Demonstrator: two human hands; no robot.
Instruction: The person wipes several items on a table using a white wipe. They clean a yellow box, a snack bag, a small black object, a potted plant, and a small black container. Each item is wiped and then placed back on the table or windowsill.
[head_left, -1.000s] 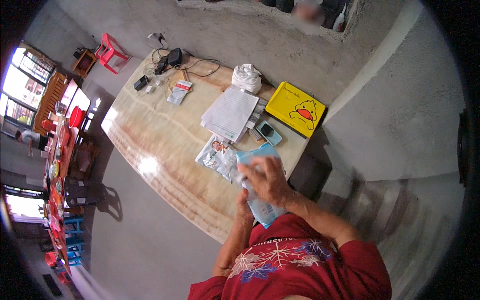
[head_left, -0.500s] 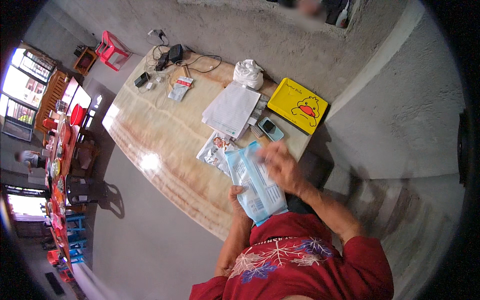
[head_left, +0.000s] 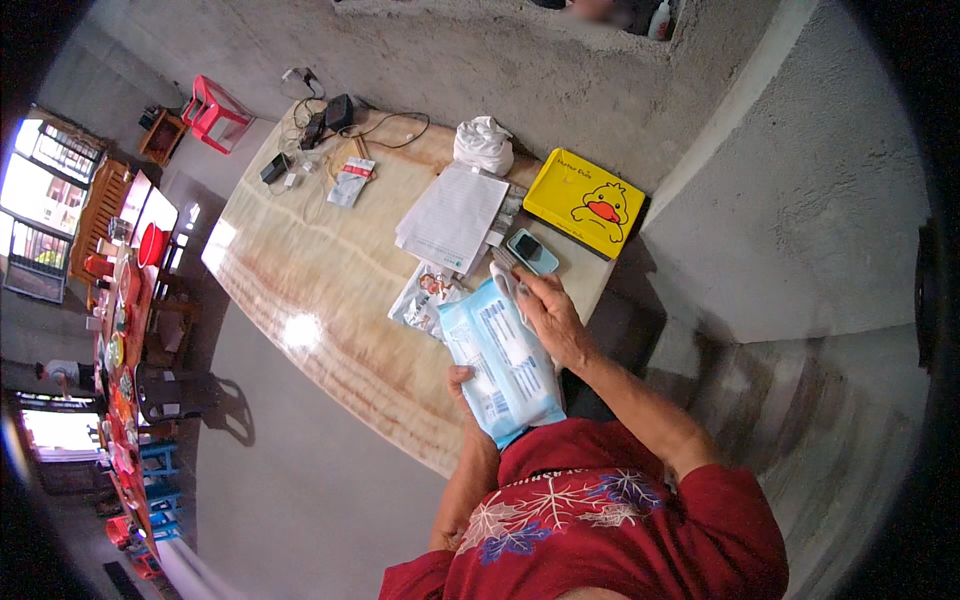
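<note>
My left hand (head_left: 466, 398) grips the lower left edge of a blue and white soft pack (head_left: 512, 365), which looks like wet wipes, tilted just above my lap. A bunched white wipe (head_left: 508, 287) sits in the closed fingers of my right hand (head_left: 553, 315), by the pack's upper right edge. Just beyond the pack lies a white pouch with a cartoon figure (head_left: 428, 297). A light-blue phone-like device (head_left: 532, 252) rests past my right fingertips, beside sheets of printed paper (head_left: 453, 218).
A marbled table (head_left: 330, 330) carries a yellow duck box (head_left: 585, 200), a white bundle (head_left: 484, 146), a small sachet (head_left: 351, 182) and cables with adapters (head_left: 322, 128). Concrete walls stand behind and right. Far left are a long dish-laden table, a red stool (head_left: 213, 115) and another person (head_left: 62, 373).
My right hand, blurred before, has drawn slightly toward the pack's upper right edge, and the white wipe now shows in its fingers. The pack stays in my left hand. The whole view has shifted slightly.
</note>
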